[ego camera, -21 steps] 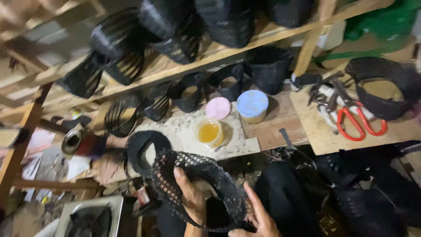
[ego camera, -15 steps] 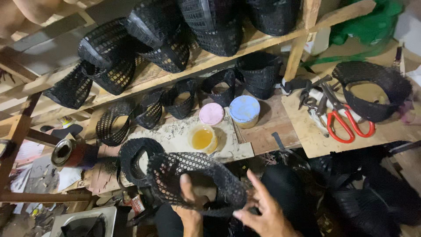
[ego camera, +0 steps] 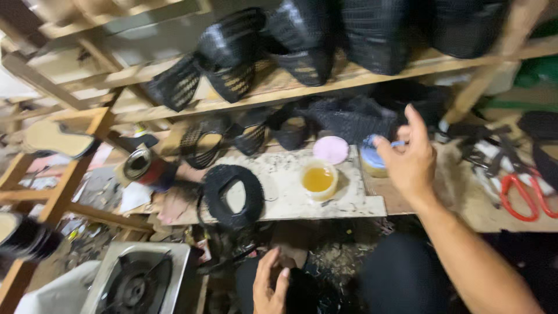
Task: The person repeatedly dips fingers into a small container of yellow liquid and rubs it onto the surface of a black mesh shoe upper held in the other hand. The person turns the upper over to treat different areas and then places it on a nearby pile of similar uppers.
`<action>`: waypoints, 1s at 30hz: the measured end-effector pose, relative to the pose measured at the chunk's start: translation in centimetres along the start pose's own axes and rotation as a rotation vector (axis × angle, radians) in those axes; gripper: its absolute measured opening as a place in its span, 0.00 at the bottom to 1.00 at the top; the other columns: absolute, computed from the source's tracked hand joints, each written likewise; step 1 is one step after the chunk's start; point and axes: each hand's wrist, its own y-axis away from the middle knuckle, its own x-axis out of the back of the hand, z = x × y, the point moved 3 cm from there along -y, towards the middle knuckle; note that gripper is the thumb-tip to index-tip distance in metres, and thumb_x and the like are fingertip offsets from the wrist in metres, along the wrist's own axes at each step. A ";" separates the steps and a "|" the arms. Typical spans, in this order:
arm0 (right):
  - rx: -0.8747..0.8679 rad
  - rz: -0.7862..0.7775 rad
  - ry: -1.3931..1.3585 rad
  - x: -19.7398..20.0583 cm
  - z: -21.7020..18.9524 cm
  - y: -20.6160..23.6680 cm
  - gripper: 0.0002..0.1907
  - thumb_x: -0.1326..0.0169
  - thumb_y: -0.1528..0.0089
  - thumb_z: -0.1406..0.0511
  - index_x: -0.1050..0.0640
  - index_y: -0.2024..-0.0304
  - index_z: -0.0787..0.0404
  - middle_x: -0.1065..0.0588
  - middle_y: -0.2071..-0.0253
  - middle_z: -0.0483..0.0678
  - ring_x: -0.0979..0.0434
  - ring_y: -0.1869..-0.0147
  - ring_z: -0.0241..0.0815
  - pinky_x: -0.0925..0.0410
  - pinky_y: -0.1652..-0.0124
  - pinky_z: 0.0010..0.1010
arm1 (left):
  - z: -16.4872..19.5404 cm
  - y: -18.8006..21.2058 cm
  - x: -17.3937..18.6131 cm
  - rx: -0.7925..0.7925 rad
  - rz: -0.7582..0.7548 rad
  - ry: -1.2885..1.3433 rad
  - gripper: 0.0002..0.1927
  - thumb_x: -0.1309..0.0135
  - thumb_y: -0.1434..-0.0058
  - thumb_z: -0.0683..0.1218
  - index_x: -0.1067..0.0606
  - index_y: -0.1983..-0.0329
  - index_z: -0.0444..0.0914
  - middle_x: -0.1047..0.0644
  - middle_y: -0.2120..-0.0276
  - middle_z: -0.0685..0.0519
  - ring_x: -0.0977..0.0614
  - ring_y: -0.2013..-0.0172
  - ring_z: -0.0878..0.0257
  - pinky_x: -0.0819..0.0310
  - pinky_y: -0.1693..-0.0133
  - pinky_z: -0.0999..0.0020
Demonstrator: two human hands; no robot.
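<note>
Two hands: right hand (ego camera: 410, 160) touches round blue-lidded tub (ego camera: 375, 158), left hand (ego camera: 268, 285) low.

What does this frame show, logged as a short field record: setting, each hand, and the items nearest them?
Setting: cluttered wooden workbench under a shelf of black woven pieces
Right hand: raised, fingers spread, at the blue-lidded jar; grip unclear from blur
Left hand: low near the lap, open, holding nothing
Near the right hand: cup of yellow liquid, pink lid
Also on bench: black woven ring, red-handled scissors
Lower left: gas stove
</note>
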 end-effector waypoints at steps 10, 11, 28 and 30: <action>0.319 -0.076 0.393 -6.7 -0.1 -3.6 0.35 0.32 0.37 0.62 0.29 0.30 0.67 0.24 0.55 0.58 0.22 0.59 0.54 0.29 0.59 0.44 | -0.3 0.9 4.4 0.276 0.025 -0.082 0.23 0.44 0.37 0.43 0.28 0.39 0.34 0.22 0.44 0.46 0.20 0.43 0.56 0.29 0.42 0.64; 0.329 -0.096 0.390 -6.6 -0.4 -2.4 0.33 0.33 0.35 0.62 0.28 0.30 0.66 0.24 0.55 0.57 0.22 0.58 0.54 0.29 0.58 0.44 | 0.5 0.3 4.8 0.169 0.046 -0.143 0.23 0.43 0.37 0.43 0.28 0.38 0.34 0.22 0.44 0.45 0.19 0.43 0.55 0.29 0.42 0.64; -0.244 -0.610 0.006 -1.0 2.6 20.4 0.27 0.38 0.45 0.68 0.23 0.41 0.60 0.17 0.59 0.48 0.16 0.62 0.34 0.23 0.62 0.27 | -0.4 -6.5 4.4 0.158 0.166 -0.065 0.14 0.47 0.33 0.45 0.27 0.47 0.35 0.16 0.60 0.48 0.15 0.61 0.61 0.21 0.58 0.68; -0.284 -0.645 -0.023 -1.3 3.1 21.2 0.27 0.38 0.44 0.68 0.23 0.41 0.60 0.17 0.59 0.47 0.16 0.63 0.35 0.23 0.62 0.27 | -0.7 -5.0 4.6 0.086 0.174 -0.068 0.10 0.48 0.31 0.45 0.25 0.52 0.34 0.15 0.63 0.49 0.15 0.62 0.63 0.23 0.57 0.70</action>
